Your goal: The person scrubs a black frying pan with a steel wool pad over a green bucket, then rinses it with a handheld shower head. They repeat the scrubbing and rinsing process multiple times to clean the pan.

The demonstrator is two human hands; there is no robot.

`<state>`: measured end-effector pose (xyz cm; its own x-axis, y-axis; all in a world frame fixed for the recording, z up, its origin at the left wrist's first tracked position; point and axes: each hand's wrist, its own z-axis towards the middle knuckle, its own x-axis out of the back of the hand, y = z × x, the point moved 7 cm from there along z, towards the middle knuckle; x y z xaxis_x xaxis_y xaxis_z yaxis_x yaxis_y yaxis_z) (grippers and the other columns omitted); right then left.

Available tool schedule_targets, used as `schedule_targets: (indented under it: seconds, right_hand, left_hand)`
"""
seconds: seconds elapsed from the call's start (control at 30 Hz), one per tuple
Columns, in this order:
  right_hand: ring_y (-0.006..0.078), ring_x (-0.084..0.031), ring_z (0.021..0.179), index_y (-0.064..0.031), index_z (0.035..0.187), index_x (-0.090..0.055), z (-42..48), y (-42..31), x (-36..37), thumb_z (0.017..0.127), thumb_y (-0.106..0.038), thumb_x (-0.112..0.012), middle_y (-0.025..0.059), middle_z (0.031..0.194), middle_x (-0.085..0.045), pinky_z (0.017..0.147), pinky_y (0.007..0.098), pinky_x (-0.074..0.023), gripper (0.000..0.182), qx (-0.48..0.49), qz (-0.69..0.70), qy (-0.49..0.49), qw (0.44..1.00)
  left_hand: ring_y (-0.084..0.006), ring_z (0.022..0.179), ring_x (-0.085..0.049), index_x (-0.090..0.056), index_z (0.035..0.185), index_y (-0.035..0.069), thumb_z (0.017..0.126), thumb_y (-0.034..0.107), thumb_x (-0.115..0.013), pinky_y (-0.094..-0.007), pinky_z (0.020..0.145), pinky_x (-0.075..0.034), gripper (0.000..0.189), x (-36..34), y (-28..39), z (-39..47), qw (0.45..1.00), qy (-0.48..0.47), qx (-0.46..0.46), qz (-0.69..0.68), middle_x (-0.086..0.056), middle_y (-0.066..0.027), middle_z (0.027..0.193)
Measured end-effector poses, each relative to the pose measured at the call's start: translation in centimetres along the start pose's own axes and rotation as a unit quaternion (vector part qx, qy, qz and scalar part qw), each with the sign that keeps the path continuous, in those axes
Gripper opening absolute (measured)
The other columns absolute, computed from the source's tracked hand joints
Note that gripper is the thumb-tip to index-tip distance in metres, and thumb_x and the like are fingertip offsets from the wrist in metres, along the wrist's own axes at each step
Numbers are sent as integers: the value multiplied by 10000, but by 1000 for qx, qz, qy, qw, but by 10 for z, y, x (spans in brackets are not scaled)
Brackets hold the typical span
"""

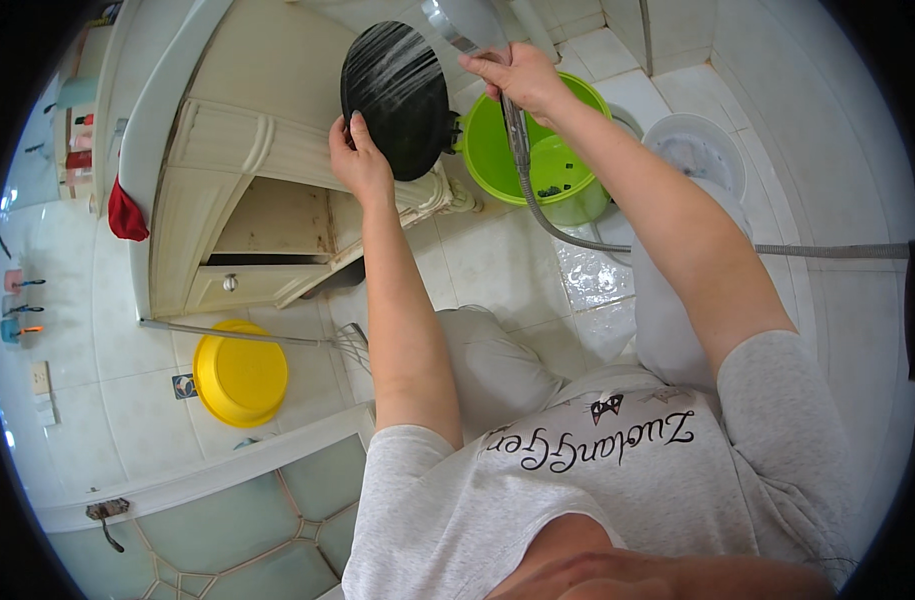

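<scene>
My left hand (363,159) grips the near left edge of a round black lid or disc (396,105), which is held tilted up. Streaks of water run across the upper part of the disc. A dark hinge-like piece juts from its right edge, beside the green bucket's rim. My right hand (528,81) is closed around the handle of a shower head (468,26), held above the bucket; its metal hose (570,237) hangs down and runs off to the right. Below, the light green plastic bucket (495,176) has some water and small dark bits in it.
A white basin (697,150) with cloudy water stands right of the bucket. To the left is a cream vanity cabinet (217,142) with an open compartment and a red cloth (127,214) at its edge. A yellow basin (241,375) hangs on the tiled wall. The floor tiles (596,274) are wet.
</scene>
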<state>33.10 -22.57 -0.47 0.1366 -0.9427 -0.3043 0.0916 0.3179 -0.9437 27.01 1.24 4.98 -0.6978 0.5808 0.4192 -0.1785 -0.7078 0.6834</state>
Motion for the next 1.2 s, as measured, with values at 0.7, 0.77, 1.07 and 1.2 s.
schedule_targets:
  seconds: [0.7,0.77,1.07,1.2]
  right_hand:
    - [68,-501,552,-59,844,-673,16,29,67,758,-313,-747,-12,649,-554,509,223,-412,278,3,51,216,975]
    - [65,-497,555,-53,867,-669,20,32,69,766,-313,-739,-13,648,-548,496,220,-401,288,11,73,208,975]
    - [57,-490,561,-39,956,-659,9,8,35,803,-337,-698,-27,659,-536,497,214,-378,337,19,-1,45,999]
    - [54,-485,556,-46,928,-664,5,6,21,800,-343,-699,-36,648,-530,499,222,-381,326,15,-63,-39,997]
  left_hand:
    - [-235,1047,-568,-474,1260,7,872,25,-481,-319,903,-427,389,-10,13,-11,997,-47,-45,-42,-577,-142,1177]
    - [-234,1060,-564,-468,1267,8,864,6,-475,-319,911,-424,403,-12,18,-12,996,-53,-46,-45,-572,-140,1185]
    - [-188,1065,-549,-465,1276,15,851,-46,-447,-295,931,-401,429,-12,19,-16,996,-59,-31,-58,-570,-104,1183]
    - [-193,1090,-537,-449,1291,20,850,-54,-444,-296,947,-389,448,-12,14,-15,996,-62,-31,-63,-557,-103,1207]
